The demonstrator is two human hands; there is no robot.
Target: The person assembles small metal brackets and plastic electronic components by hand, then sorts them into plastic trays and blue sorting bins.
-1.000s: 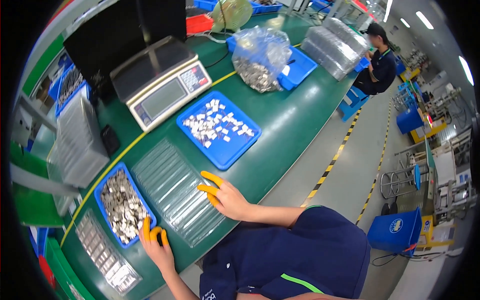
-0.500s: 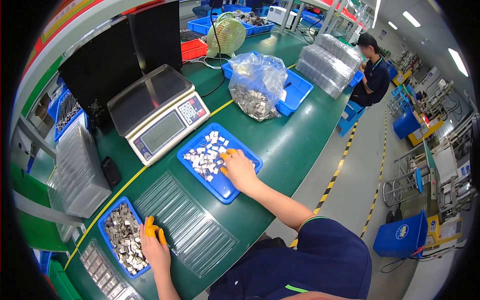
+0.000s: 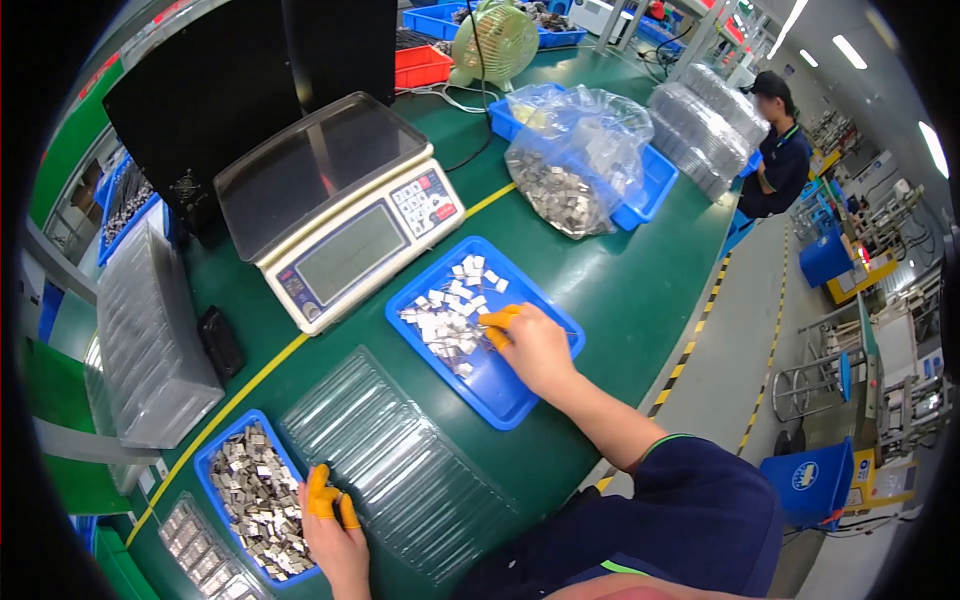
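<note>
My right hand, with orange finger cots, reaches into a blue tray of small white rectangular pieces with thin wire leads. Its thumb and fingertip are pinched together at the pile's right side; what lies between them is too small to make out. Lower left, my left hand, also in orange cots, rests between a second blue tray and a clear ribbed plastic tray. Its fingers are apart and appear to hold nothing. Small metallic grey pieces fill that second tray.
A scale stands behind the trays. Beyond are a plastic bag of parts, a blue bin, a green fan and stacked clear trays. More clear trays stand left. A co-worker sits far right.
My right thumb and finger, spread over the white pieces before, have come together. The left hand stays beside the second blue tray. The whole view has shifted slightly.
</note>
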